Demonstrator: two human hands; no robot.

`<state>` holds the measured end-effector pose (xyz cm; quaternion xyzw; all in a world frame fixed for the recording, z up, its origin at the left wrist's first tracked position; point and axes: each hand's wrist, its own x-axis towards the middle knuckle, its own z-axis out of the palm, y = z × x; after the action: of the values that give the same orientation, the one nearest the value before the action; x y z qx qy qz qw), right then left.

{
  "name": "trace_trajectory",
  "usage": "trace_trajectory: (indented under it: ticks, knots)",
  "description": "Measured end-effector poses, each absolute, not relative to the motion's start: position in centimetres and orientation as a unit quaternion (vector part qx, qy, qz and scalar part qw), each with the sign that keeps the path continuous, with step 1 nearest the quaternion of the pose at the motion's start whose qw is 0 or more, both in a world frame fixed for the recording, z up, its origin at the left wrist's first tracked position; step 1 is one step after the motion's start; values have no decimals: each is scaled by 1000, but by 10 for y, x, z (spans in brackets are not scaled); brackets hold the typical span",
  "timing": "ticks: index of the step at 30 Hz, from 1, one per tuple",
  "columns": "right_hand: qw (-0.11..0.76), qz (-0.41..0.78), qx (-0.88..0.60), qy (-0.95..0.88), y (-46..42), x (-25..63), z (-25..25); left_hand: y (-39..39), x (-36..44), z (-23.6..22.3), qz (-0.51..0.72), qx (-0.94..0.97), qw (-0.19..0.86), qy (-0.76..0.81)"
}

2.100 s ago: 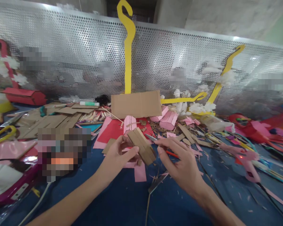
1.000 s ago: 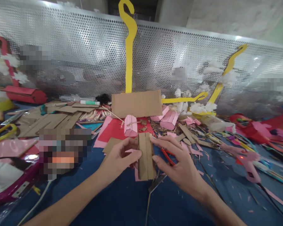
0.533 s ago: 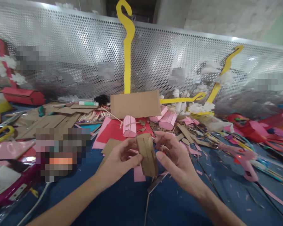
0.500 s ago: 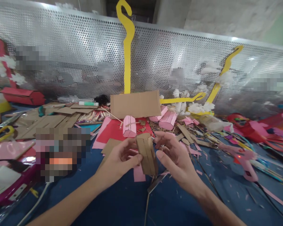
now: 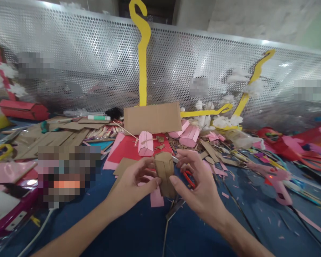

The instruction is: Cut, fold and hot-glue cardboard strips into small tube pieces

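Observation:
A small folded cardboard box (image 5: 164,175), many-sided at its top end, stands tilted between my two hands above the table. My left hand (image 5: 139,178) grips its left side, the thumb on the front and the fingers partly hidden behind. On the right edge rests the thumb of my right hand (image 5: 198,182), its other fingers curled beyond the box. A red handle loop (image 5: 188,178) shows between that thumb and fingers; whether they touch it I cannot tell. Under the box lies a pink paper strip (image 5: 157,197). Similar pink folded boxes (image 5: 146,144) lie farther back.
A large cardboard box (image 5: 152,117) with an upright yellow hook shape (image 5: 143,64) stands ahead. Behind is a perforated metal panel (image 5: 96,71). A pink glue gun (image 5: 276,180) with a cord lies right, a purple power strip (image 5: 24,210) left. Paper scraps litter the blue table.
My right hand has closed in, its thumb now against the small cardboard box. The box has turned slightly more upright. The red handle loop has come into sight behind my right hand.

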<state>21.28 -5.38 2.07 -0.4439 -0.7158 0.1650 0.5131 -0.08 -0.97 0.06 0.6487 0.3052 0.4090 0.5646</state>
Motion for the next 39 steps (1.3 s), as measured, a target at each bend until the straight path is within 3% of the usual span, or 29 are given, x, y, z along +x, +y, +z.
trace_trajectory:
  ticks: [6, 28, 31, 35, 39]
  knots:
    - [464, 36, -427, -775, -57, 216, 27, -10, -2, 4, 397, 664, 557, 302]
    - [454, 98, -414, -783, -56, 215, 29, -9, -4, -6, 408, 664, 566, 269]
    - [464, 140, -412, -771, -57, 215, 30, -7, -2, -6, 407, 663, 569, 265]
    - [519, 292, -410, -691, -56, 214, 27, -7, -1, -5, 407, 656, 573, 274]
    - [499, 405, -388, -661, -54, 214, 26, -9, 0, -3, 401, 659, 571, 280]
